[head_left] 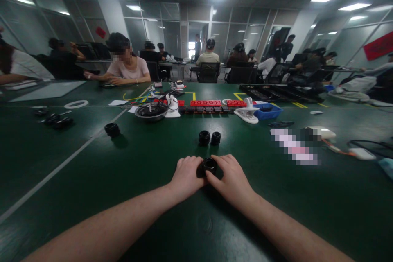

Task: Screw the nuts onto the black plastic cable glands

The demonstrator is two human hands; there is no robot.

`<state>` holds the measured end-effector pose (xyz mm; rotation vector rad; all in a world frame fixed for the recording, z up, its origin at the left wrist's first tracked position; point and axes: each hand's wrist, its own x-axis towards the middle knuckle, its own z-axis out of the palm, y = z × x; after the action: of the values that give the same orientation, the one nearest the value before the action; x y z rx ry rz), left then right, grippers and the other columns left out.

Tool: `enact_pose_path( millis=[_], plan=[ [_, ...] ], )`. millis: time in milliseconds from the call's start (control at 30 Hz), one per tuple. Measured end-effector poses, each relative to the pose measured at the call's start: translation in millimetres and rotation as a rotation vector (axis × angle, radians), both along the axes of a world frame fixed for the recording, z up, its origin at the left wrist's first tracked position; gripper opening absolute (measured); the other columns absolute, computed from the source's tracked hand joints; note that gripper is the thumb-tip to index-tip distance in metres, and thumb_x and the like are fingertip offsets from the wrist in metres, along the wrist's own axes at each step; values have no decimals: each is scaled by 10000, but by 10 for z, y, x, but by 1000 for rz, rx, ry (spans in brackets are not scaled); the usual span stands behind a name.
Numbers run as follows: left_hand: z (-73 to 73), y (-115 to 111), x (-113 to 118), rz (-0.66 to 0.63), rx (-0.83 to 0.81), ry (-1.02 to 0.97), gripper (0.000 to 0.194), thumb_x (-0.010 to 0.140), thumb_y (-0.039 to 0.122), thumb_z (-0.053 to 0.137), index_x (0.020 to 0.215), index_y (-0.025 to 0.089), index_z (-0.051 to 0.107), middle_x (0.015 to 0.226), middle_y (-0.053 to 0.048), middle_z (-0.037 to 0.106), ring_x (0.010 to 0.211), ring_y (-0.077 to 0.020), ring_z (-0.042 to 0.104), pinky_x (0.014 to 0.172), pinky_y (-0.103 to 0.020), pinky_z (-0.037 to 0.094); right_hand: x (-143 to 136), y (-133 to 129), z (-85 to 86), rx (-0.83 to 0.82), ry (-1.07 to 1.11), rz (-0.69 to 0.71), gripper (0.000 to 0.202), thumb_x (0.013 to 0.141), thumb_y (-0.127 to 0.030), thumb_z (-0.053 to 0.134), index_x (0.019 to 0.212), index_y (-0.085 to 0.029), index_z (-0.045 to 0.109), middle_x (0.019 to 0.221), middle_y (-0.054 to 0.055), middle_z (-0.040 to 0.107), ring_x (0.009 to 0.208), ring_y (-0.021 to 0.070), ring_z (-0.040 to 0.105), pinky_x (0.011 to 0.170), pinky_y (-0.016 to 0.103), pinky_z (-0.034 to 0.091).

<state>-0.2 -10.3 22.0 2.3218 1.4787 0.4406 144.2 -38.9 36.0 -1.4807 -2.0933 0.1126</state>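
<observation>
As our left hand (188, 175) and right hand (232, 177) grip a glossy black hollow cylinder (210, 165), two more cylinders (204, 138) stand nearer the green table's (147, 155) far edge

That head-worn camera looks forward and down from the near side of the green table (147, 151), close above the left hand (187, 175) and right hand (231, 176), taking in far glass partitions (167, 22).

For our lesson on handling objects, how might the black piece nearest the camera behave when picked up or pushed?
The black piece is probably stiff: its opening looks evenly round. Its glossy surface may prove slightly slippery. Its rounded sides suggest it could roll if laid over.
</observation>
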Motion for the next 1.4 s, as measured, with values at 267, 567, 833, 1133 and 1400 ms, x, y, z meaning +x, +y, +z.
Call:
enact_pose_path(
  millis=[267, 567, 833, 1133, 1400],
  plan=[
    [-19, -11, -6, -25, 4, -17, 217, 662, 344, 567, 830, 211, 535, 850, -18, 554, 829, -214, 490, 743, -339, 352, 4, 1, 40, -46, -27, -12, 296, 702, -348, 598, 915, -143, 600, 825, 65, 621, 798, 215, 498, 729, 364, 418],
    [-43, -7, 0, -19, 22, 3, 222, 661, 353, 565, 830, 213, 531, 841, -12, 550, 819, -208, 488, 731, -330, 351, 2, 0, 20, -34, -50, -55, 302, 705, -370, 596, 912, -151, 603, 817, 69, 589, 803, 219, 467, 717, 356, 405],
    [-17, -9, 11, -17, 11, 42, 209, 668, 330, 553, 833, 206, 520, 854, -14, 549, 832, -202, 485, 737, -319, 339, -4, 14, -18, -23, -19, -25, 273, 711, -338, 575, 909, -151, 588, 794, 65, 578, 791, 211, 467, 720, 344, 401],
    [-26, -10, 20, -22, 17, 44, 182, 686, 338, 527, 805, 201, 523, 826, -15, 550, 809, -201, 490, 740, -331, 346, -15, 25, -5, -72, 20, 13, 249, 694, -249, 536, 922, -154, 562, 841, 54, 579, 816, 200, 459, 739, 343, 380],
    [-14, -23, 23, -28, 8, 34, 191, 673, 307, 532, 833, 203, 529, 837, -19, 549, 819, -208, 481, 755, -349, 338, -40, 18, 28, -107, 73, 75, 230, 689, -258, 558, 905, -178, 540, 874, 41, 572, 841, 194, 457, 748, 345, 373]
  ],
)
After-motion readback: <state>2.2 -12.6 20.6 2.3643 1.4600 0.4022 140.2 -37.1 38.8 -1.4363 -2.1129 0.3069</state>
